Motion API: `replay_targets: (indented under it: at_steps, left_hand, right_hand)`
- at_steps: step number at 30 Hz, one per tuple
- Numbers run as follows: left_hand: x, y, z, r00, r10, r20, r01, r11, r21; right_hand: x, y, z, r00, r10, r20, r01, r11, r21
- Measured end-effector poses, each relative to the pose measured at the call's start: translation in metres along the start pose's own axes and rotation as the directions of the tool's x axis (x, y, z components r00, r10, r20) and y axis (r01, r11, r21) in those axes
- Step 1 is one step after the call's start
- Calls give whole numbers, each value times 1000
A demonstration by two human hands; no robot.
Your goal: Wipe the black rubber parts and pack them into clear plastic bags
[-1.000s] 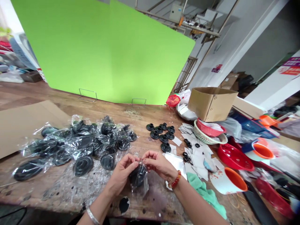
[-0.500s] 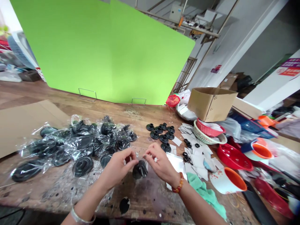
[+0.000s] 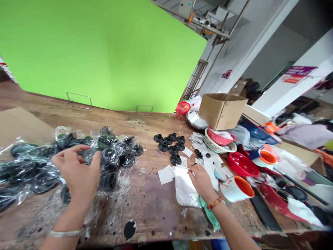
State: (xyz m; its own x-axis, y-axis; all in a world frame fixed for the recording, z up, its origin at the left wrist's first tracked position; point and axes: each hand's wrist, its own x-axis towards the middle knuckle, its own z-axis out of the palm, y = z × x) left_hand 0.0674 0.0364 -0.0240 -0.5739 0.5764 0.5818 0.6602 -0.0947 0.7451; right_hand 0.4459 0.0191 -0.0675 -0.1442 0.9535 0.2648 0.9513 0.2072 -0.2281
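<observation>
My left hand (image 3: 78, 170) hovers over the left pile of black ringed discs in clear plastic bags (image 3: 109, 156); its thumb and fingers are apart and nothing shows between them. On the right, my right hand (image 3: 201, 180) has its fingertips pinched at the upper edge of a stack of clear plastic bags (image 3: 185, 189). Just beyond that stack stands a group of loose black stepped discs (image 3: 173, 150), each with a raised knob. White paper cards (image 3: 165, 174) lie beside the bags, partly under them.
A green board (image 3: 104, 55) stands along the back. To the right are a cardboard box (image 3: 222, 109), a red bowl (image 3: 243, 165), a white-and-orange cup (image 3: 235, 189), a green cloth (image 3: 212, 217) and small black rings (image 3: 199, 153). Flat cardboard (image 3: 23, 123) lies at far left.
My hands have parted from the bagged black disc they held at the middle. The left moved left over the pile and opened; the right moved right to the bag stack. The view turned right.
</observation>
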Motion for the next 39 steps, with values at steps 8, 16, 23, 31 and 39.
replay_targets:
  at_steps: [8, 16, 23, 31, 39]
  left_hand:
    - [-129, 54, 25, 617, 391, 683, -194, 917, -349]
    - [-221, 64, 49, 164, 511, 844, -424, 809, -407]
    - [-226, 59, 54, 164, 529, 833, -493, 775, -395]
    - [-226, 58, 51, 174, 546, 819, -477, 775, -415]
    - [-223, 60, 47, 206, 521, 828, -452, 801, -392]
  right_hand:
    - [-20, 2, 21, 980, 33, 198, 14, 973, -232]
    - [-25, 2, 27, 991, 49, 125, -17, 971, -240]
    - [-29, 6, 26, 992, 87, 92, -66, 974, -215]
    - [-29, 0, 25, 993, 74, 93, -65, 994, -92]
    - [-18, 7, 21, 978, 131, 163, -117, 989, -94]
